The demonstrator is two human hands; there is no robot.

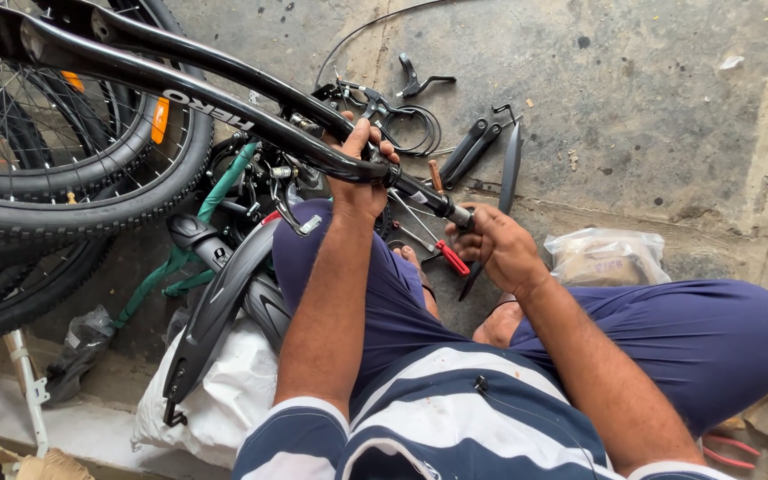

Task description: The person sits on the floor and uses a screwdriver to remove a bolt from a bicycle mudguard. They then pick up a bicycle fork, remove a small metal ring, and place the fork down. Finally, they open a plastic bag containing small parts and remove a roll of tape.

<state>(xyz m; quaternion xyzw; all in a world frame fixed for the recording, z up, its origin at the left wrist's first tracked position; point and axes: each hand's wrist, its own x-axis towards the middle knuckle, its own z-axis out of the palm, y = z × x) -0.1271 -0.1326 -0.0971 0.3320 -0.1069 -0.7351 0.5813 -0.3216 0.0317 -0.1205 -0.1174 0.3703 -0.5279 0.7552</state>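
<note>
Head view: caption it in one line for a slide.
Left hand grips a black bicycle handlebar; right hand holds its end.

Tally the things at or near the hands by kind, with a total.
Hands gripping the black handlebar: 2 (left hand, right hand)
Red-handled pliers: 1
Black mudguards: 2
Bicycle tyres: 2
Plastic bags: 2
Total: 9

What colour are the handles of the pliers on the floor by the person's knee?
Red. The red-handled pliers lie on the concrete floor just below the right hand, clearest in the head view.
</note>
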